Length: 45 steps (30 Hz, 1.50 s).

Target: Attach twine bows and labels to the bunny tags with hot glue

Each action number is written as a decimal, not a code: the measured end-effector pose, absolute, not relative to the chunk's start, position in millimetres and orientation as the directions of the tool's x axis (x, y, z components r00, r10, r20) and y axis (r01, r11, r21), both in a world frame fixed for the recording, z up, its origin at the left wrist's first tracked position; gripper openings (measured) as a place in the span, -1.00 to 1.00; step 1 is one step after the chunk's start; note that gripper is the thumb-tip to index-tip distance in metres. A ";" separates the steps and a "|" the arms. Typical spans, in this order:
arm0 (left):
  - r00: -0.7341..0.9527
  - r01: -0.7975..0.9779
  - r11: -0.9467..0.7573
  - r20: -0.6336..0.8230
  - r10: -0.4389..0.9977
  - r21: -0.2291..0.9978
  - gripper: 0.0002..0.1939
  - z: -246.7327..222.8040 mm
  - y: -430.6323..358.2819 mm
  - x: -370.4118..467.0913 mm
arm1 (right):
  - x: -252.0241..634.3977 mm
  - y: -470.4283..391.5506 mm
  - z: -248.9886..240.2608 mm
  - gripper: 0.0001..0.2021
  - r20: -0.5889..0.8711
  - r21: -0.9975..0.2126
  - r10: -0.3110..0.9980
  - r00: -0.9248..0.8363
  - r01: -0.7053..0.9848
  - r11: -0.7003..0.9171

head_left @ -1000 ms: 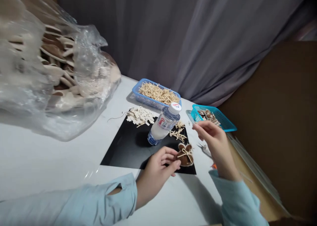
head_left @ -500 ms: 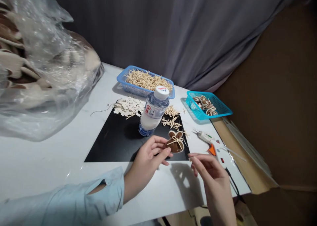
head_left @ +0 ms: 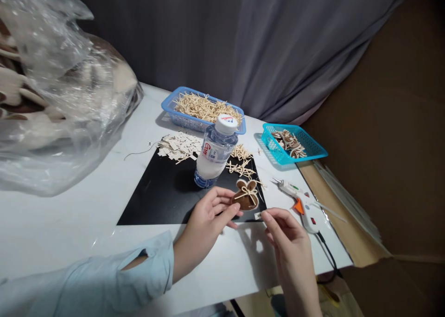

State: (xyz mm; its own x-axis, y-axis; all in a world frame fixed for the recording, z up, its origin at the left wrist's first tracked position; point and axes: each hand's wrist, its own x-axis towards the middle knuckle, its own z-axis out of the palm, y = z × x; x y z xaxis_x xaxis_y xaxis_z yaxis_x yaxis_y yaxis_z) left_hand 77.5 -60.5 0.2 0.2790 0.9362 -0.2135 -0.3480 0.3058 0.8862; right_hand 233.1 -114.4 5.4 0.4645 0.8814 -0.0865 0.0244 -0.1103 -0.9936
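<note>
My left hand (head_left: 212, 212) pinches a brown fabric bunny-shaped patch (head_left: 247, 201) with a pale edge by its lower left side. A cream cord bow (head_left: 249, 193) sits across the patch below its two ears. Between thumb and fingertips, my right hand (head_left: 287, 233) grips a small white label (head_left: 257, 216) with a dark mark, just below and right of the patch, apart from it. Right of the hands lies a white glue gun (head_left: 301, 205) with an orange trigger, its nozzle pointing up and left.
A water bottle (head_left: 214, 152) stands on a black mat (head_left: 153, 196). Behind are white labels (head_left: 181, 146), loose cord bows (head_left: 241, 169), a blue basket of bows (head_left: 171, 104) and a turquoise basket of finished-looking patches (head_left: 314, 151). A plastic bag (head_left: 79, 104) bulges at left.
My right hand has moved left and slightly up, toward the patch, and the white label now shows at its fingertips. My left hand still holds the patch; the view has shifted slightly.
</note>
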 end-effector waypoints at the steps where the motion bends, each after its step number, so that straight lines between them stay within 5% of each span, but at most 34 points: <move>1: 0.278 -0.348 0.305 -0.213 0.937 0.887 -0.72 0.1 -60.8 77.5 | 232.7 -114.7 5.4 -0.73 -0.104 -0.992 0.878 0.467 0.009 -0.122; 45: 0.307 -0.390 0.305 -0.189 0.933 0.869 -0.76 -3.5 -61.1 77.2 | 200.9 -106.5 1.7 -0.74 0.071 -0.981 0.864 0.498 0.191 -0.030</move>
